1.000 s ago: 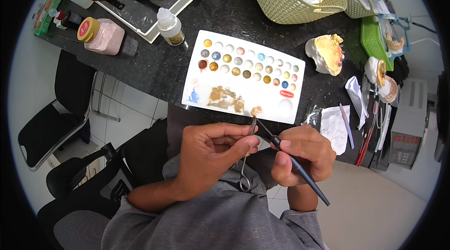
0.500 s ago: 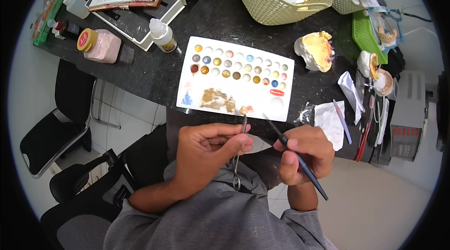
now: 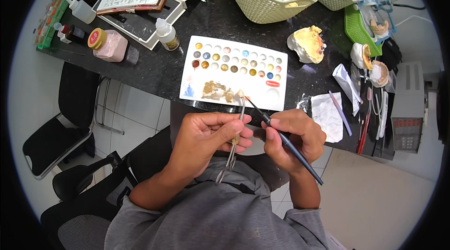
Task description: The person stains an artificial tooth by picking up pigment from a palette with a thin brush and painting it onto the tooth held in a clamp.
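My left hand is closed around metal locking forceps, whose looped handles hang below the fingers. At their upper tip sits a small cream-coloured dental crown, seen over the lower edge of a white paint palette. Pinched in my right hand is a fine brush with a dark handle. The brush tip is just right of the crown; whether they touch I cannot tell. Rows of coloured wells fill the palette's upper half, and brown and blue smears mark its lower left.
Right of the palette stands a yellow dental cast. A crumpled white tissue and a lilac-handled tool lie near my right hand. Behind are a dropper bottle, a pink powder jar and an olive basket.
My right hand has brought the brush left and up, its tip closer to the crown. The forceps have turned in my left hand, and their handles hang further left. The view has shifted slightly.
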`<act>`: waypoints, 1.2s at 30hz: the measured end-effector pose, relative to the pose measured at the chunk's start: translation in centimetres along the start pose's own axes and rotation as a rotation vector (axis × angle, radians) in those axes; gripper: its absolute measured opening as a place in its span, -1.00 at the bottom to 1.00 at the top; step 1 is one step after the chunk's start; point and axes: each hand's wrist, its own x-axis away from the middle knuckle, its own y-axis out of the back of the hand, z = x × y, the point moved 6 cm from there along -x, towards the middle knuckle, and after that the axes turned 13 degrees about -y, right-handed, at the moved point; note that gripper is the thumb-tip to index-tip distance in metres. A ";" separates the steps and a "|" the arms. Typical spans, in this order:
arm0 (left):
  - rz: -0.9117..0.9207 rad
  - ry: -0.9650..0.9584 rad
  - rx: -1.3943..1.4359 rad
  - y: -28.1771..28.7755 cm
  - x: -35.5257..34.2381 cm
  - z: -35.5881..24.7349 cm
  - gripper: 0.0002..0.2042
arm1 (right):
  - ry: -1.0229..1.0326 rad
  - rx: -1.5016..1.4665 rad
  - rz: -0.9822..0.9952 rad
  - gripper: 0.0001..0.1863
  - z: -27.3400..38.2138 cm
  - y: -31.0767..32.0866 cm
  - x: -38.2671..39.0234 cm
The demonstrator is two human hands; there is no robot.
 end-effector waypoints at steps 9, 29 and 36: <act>-0.036 0.020 -0.019 0.2 0.1 0.0 -0.76 | -0.109 -0.096 -0.085 -0.75 -0.6 1.0 0.8; 0.121 -0.073 -0.335 -2.3 4.8 1.1 -0.80 | -0.442 0.736 0.162 -0.89 0.4 6.4 -2.4; 0.115 -0.256 -0.345 -4.4 4.2 -0.4 -0.75 | -0.307 0.948 0.155 -0.83 0.1 5.6 -3.0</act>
